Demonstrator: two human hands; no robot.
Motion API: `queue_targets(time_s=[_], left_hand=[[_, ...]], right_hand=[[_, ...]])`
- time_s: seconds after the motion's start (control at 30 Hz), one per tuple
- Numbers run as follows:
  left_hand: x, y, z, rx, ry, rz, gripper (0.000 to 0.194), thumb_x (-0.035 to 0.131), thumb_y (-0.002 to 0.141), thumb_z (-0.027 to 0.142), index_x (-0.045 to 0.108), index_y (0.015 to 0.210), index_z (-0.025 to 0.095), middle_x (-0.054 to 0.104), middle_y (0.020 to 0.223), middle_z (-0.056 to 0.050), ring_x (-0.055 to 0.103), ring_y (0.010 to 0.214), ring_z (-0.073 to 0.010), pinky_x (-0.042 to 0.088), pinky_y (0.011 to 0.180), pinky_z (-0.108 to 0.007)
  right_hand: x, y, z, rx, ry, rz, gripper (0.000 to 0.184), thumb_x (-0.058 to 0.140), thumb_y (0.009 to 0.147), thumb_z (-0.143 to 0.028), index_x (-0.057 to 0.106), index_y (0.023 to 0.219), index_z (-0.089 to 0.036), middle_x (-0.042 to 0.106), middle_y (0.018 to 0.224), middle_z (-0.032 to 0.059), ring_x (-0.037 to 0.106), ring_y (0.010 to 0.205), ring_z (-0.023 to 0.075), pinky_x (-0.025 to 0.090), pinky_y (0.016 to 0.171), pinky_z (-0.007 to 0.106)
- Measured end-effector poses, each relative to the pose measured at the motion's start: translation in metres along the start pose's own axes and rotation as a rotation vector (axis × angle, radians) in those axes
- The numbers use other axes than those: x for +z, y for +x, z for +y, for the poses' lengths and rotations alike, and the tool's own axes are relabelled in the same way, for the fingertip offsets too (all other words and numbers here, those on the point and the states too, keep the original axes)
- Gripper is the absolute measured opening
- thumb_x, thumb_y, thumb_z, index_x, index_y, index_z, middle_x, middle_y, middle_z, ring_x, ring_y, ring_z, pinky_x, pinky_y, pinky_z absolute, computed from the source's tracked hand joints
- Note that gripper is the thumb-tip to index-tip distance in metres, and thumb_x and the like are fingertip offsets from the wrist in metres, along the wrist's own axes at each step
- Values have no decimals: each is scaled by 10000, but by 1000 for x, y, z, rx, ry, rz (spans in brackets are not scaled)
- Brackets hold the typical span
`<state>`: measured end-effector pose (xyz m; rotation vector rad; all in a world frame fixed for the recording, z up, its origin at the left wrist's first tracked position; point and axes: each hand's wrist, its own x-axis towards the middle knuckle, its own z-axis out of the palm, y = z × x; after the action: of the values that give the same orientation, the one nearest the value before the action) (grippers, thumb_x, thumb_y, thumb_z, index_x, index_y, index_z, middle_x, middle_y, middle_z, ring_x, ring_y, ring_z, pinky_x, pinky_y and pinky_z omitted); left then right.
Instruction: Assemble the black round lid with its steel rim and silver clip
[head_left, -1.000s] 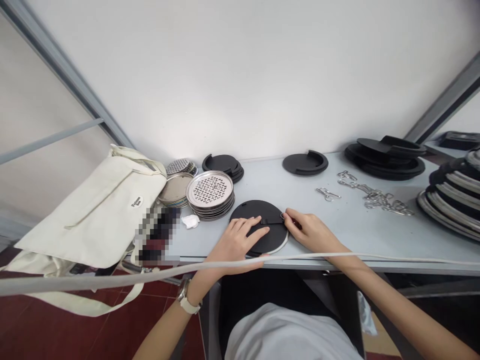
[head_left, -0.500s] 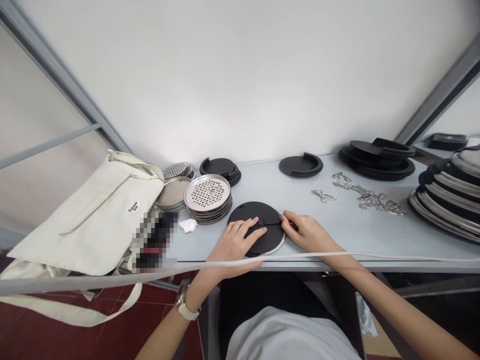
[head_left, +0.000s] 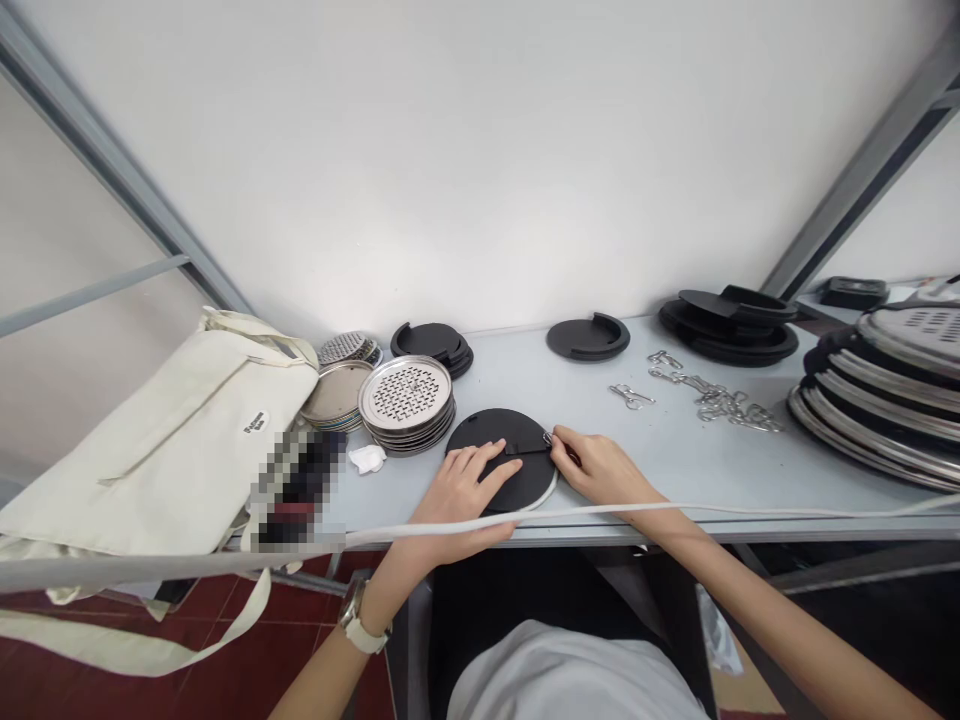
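A round black disc (head_left: 499, 425) lies near the front edge of the table, with a notch in its surface and a pale rim showing at its lower right. My left hand (head_left: 461, 490) rests on it, fingers spread flat over the top. At the disc's right edge, my right hand (head_left: 592, 465) is closed in a pinch on a small metal clip (head_left: 548, 438), mostly covered by the fingers. Similar loose metal clips (head_left: 739, 410) lie in a heap farther right, with a separate clip (head_left: 631, 397) nearer the disc.
Left of the disc stand a stack of perforated metal discs (head_left: 409, 395), a crumpled white tissue (head_left: 367, 459) and a cream bag (head_left: 172, 430). Black discs (head_left: 589, 338) sit along the wall. A tall disc stack (head_left: 870, 400) stands right. A white cable (head_left: 675, 508) crosses in front.
The whole view has shifted slightly, so things on the table appear farther left. More of the metal clip shows at my right fingertips. My left hand keeps its place on the disc.
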<state>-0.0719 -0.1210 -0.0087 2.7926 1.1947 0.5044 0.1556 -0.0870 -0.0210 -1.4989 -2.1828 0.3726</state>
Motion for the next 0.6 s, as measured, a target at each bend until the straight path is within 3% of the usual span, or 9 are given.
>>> queue_targets(time_s=[0.43, 0.6], left_hand=[[-3, 1, 2, -10, -19, -2, 545, 584, 824, 357, 443, 1336, 232, 386, 1430, -99, 386, 1262, -287, 325, 1036, -465], [-2, 0, 2, -10, -16, -2, 533, 569, 839, 363, 440, 1339, 231, 389, 1428, -104, 390, 1258, -292, 320, 1037, -475]], right_hand=[[3, 1, 3, -10, -5, 6, 355, 260, 962, -342, 523, 759, -218, 592, 588, 18, 525, 498, 152, 284, 534, 256], [2, 0, 3, -19, 5, 20, 351, 282, 955, -347, 520, 735, -214, 572, 564, 8, 488, 470, 137, 279, 522, 250]])
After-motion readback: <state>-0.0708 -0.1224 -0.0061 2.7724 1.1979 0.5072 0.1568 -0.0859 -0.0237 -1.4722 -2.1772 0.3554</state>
